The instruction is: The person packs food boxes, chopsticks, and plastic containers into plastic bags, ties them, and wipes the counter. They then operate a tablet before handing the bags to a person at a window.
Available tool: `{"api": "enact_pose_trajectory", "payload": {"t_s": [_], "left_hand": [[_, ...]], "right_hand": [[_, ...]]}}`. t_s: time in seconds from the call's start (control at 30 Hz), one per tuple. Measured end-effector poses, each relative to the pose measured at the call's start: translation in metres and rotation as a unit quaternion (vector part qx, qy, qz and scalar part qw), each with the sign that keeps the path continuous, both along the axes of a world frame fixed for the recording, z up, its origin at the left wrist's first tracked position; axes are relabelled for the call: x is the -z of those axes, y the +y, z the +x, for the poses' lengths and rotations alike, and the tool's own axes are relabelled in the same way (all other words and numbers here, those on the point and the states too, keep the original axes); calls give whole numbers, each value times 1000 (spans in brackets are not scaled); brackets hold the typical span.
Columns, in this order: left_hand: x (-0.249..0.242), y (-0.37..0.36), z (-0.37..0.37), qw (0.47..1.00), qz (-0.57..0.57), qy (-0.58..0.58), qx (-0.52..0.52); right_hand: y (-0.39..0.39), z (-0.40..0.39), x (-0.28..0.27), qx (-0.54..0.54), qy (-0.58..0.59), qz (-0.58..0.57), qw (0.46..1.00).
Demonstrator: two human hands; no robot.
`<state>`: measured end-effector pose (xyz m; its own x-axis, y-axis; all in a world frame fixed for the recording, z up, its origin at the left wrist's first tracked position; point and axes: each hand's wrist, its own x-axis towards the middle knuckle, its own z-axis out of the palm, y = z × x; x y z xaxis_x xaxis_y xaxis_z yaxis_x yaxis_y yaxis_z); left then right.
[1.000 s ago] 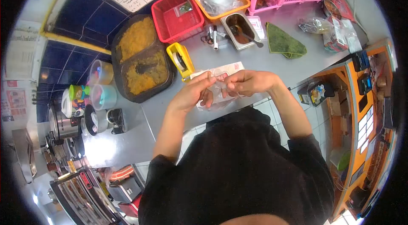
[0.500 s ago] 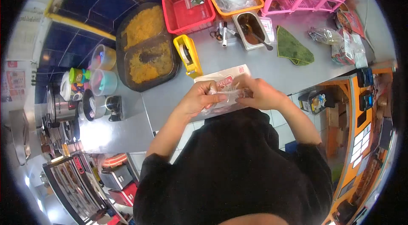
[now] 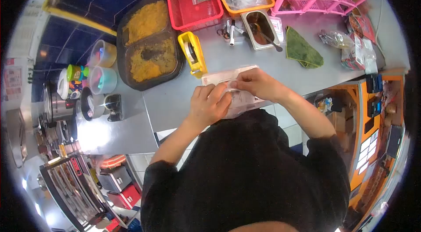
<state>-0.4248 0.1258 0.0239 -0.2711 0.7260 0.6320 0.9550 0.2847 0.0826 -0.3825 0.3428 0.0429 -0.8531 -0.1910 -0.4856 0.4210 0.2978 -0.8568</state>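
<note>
At the front edge of the counter, a clear plastic bag (image 3: 242,98) is between my two hands. My left hand (image 3: 208,105) has its fingers curled round the bag's left side. Thumb and fingers of my right hand (image 3: 259,84) pinch the bag near its top, close to the left fingertips. Beneath the hands lies a pale printed packet or sheet (image 3: 213,76), mostly covered by them. A yellow tape dispenser (image 3: 193,55) stands just beyond my left hand.
A dark two-part pan (image 3: 151,63) with yellow-orange food sits at the left. Behind are a red basket (image 3: 193,15), an orange basket (image 3: 268,7) and a pink rack (image 3: 293,5). A steel container (image 3: 264,45) and green cloth (image 3: 302,48) lie to the right.
My right hand has moved left and closer to my left hand. My left hand has turned so its back shows, and more of the bag hangs below the fingers.
</note>
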Motion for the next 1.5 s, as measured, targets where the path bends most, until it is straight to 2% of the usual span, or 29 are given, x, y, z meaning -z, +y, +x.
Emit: {"api": "enact_pose_trajectory", "payload": {"t_s": [0.03,0.1,0.23,0.3,0.33,0.37,0.4,0.53,0.63,0.7,0.73,0.77,0.8,0.87,0.9,0.97,1.0,1.03,1.07,1.1,1.17,1.2,1.27,1.3,1.37,1.4,1.43,1.47,1.5], "left_hand": [[-1,0,2,1000,0,-29,-6],[-2,-5,5,996,-17,-83,-13],[-21,-15,-1,968,-11,-252,9],[-29,-14,-6,957,-43,-284,46],[-31,-15,-9,944,-75,-308,87],[-31,-18,-13,942,-75,-316,84],[-31,-25,-17,941,-112,-310,71],[-4,-66,-17,934,-174,-313,17],[-5,-64,-13,929,-184,-321,-4],[0,-57,-17,923,-84,-375,-12],[0,-50,-16,925,-83,-370,-7],[-4,-41,-10,851,-27,-524,6],[-8,-32,-3,751,27,-660,21],[-14,-13,12,579,85,-811,-13],[-20,-4,20,585,86,-806,-6],[-33,11,37,675,128,-725,-42],[-36,14,44,676,126,-725,-37],[-38,16,50,831,26,-555,-25],[-39,15,54,934,-74,-350,-11],[-39,11,56,934,-78,-349,-7],[-40,2,57,954,-170,-248,-12],[-41,0,57,954,-175,-242,-3],[-46,-2,53,934,-234,-268,25],[-53,-1,46,935,-240,-259,40],[-71,2,21,905,-199,-332,178],[-65,2,-5,865,-189,-430,175],[-59,8,-36,815,-179,-526,166],[-59,31,-62,779,-93,-619,36],[-48,58,-84,835,-2,-549,-42]], "right_hand": [[-3,3,-2,-9,-3,4,1000],[-12,12,-10,114,103,-45,987],[0,15,-30,81,10,-130,988],[13,5,-33,-109,-15,-56,992],[15,3,-40,-112,-22,-58,992],[16,1,-50,-214,110,98,966],[17,0,-52,-305,238,245,889],[50,6,-12,-242,162,252,923],[45,21,-4,-181,241,216,929],[36,25,-4,-142,269,187,934],[30,27,-8,-94,219,105,966],[23,30,-12,-44,165,19,985],[17,35,-11,-38,171,23,984],[5,43,-5,95,-65,-128,985],[-2,47,-10,98,-55,-124,986],[-21,56,-16,242,-187,-211,929],[-32,58,-13,247,-184,-210,928],[-42,59,-8,283,-160,-240,915],[-49,59,-5,318,-136,-271,898],[-52,59,-5,323,-135,-274,896],[-57,61,-7,247,-15,-137,959],[-57,63,-3,256,-11,-140,956],[-58,71,8,244,117,11,963],[-60,74,7,261,121,11,958],[-58,78,0,417,-4,-232,879],[-50,81,-2,433,7,-234,871],[-40,89,-4,404,11,-344,848],[-34,95,-7,365,16,-450,815],[-36,96,-12,373,27,-450,811]]}}
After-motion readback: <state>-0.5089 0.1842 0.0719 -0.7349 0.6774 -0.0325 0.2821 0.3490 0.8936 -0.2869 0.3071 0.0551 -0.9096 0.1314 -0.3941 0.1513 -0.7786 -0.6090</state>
